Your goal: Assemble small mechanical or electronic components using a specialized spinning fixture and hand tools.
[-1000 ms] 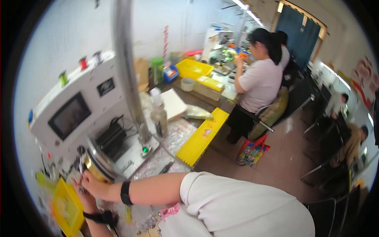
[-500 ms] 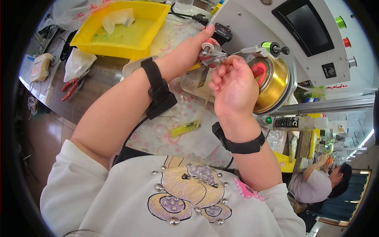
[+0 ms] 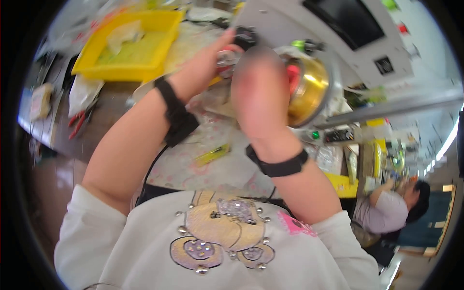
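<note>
My left hand (image 3: 205, 65) is at a small metal fitting (image 3: 226, 62) with a red and white part, at the front of a grey machine. Its thumb points up along the fitting; the other fingers curl behind it, mostly hidden. Close to its right is my right hand (image 3: 261, 92), raised in front of the machine and smeared by motion. Its fingers cannot be made out, nor anything in them. Just right of that hand sits a shiny gold drum (image 3: 311, 89) with a red piece (image 3: 293, 77) at its centre.
A yellow tray (image 3: 126, 71) with a clear bag inside stands at the far left. Red-handled pliers (image 3: 77, 123) lie near a white bag (image 3: 83, 96). A yellow-green cutter-like object (image 3: 212, 154) rests on the patterned cover. A dark screen (image 3: 345, 21) tops the machine; another person (image 3: 386, 208) sits right.
My right hand has come up and is now blurred; before, its fingers were bent at the metal fitting. The whole view has shifted, with the machine farther left. My left hand stays at the fitting.
</note>
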Demonstrator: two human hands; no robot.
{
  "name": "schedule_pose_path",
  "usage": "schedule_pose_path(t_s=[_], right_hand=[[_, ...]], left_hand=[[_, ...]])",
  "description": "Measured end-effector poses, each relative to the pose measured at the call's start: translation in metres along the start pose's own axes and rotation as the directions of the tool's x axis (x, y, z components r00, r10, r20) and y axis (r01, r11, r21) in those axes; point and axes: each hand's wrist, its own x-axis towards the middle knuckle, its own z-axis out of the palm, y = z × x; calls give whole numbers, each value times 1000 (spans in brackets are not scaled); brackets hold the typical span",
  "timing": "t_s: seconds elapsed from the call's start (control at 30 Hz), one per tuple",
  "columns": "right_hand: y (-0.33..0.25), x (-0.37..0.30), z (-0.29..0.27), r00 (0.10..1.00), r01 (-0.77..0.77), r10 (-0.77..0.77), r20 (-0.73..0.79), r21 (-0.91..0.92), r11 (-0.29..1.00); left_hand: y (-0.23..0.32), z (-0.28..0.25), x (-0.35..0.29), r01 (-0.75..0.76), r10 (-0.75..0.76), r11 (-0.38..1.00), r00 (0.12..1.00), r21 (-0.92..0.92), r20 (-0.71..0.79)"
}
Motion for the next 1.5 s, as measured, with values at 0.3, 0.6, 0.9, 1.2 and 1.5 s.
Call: schedule_pose_path(t_s=[0.3, 0.6, 0.9, 1.2, 1.5], right_hand=[[-25, -66, -12, 971, -35, 85, 222, -220, 975], [-144, -128, -119, 876, 482, -479, 64, -183, 857], [-201, -128, -155, 781, 591, -606, -155, -131, 796], [-317, -78, -133, 451, 314, -887, 98, -948, 55], [-348, -32, -150, 525, 481, -836, 163, -866, 134]], left_hand=[[-5, -14, -3, 11, -10, 999, 998, -30, 60], [-2, -14, 0, -36, 17, 982, 995, 187, 100], [63, -8, 3, -58, 3, 906, 991, 419, 131], [134, 65, -65, -110, 171, 613, 985, 783, 4], [163, 98, -105, -452, 387, 691, 891, 564, 238]])
